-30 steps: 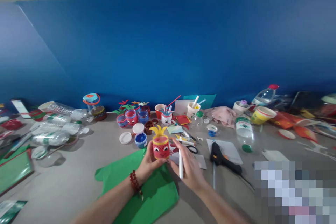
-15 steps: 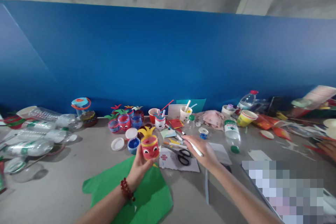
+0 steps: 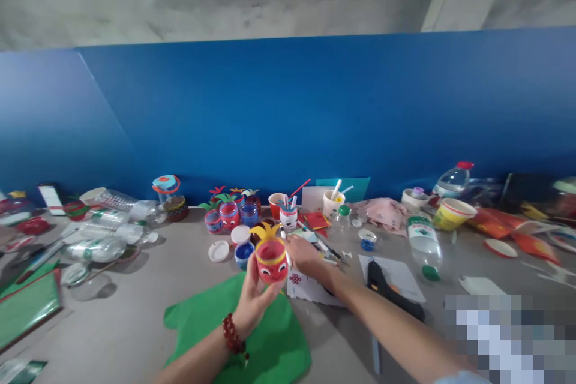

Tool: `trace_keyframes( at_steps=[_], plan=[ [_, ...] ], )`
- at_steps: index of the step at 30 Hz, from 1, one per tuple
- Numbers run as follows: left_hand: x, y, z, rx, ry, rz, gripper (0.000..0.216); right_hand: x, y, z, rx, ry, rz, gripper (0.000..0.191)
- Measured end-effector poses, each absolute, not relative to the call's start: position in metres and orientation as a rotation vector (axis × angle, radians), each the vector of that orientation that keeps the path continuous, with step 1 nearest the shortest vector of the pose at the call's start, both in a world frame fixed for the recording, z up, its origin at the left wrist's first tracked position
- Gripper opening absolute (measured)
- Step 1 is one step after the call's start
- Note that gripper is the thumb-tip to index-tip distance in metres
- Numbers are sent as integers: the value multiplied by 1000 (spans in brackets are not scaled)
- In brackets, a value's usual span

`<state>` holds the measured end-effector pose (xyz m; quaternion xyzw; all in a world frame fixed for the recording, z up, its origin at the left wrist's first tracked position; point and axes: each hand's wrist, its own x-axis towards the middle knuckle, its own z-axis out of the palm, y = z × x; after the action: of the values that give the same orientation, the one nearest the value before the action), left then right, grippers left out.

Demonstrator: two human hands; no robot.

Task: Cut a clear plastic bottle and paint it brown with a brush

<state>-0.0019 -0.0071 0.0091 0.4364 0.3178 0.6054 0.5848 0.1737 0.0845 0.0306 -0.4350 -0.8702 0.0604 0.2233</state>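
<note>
My left hand (image 3: 257,301), with a dark red bead bracelet, is closed around a small red jar (image 3: 272,265) with a yellow paper crown and stuck-on cartoon eyes. It holds the jar upright above a green sheet (image 3: 281,348). My right hand (image 3: 305,255) is closed on a white marker pen (image 3: 285,242), which stands nearly upright at the jar's right edge. Whether the pen touches the jar I cannot tell. Under my right forearm lies white paper (image 3: 315,293) with a red knot pattern. A blue paint pot (image 3: 244,254) sits just behind the jar.
Several decorated jars (image 3: 229,215) stand at the back, before a blue partition (image 3: 270,120). Clear plastic bottles (image 3: 96,250) lie at left. To the right are a black glue gun (image 3: 390,293), a green-capped bottle (image 3: 423,246) and a yellow paper cup (image 3: 454,213).
My right hand has moved left with the marker pen, from over the scissors to the jar's side. The pen has turned more upright. The whole view has shifted, showing more of the left side.
</note>
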Motion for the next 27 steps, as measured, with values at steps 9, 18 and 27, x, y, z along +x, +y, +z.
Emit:
trace_keyframes(
  at_steps=[9, 18, 27],
  plan=[
    [-1, 11, -1, 1211, 786, 1336, 70, 200, 72, 38, -1279, -2332, 145, 32],
    [3, 16, -5, 1502, 1044, 1216, 64, 241, 25, 44, -1257, -2089, 246, 34],
    [4, 22, -1, 1847, 1188, 1154, 61, 229, 25, 57, -1072, -2142, 345, 31]
  ],
)
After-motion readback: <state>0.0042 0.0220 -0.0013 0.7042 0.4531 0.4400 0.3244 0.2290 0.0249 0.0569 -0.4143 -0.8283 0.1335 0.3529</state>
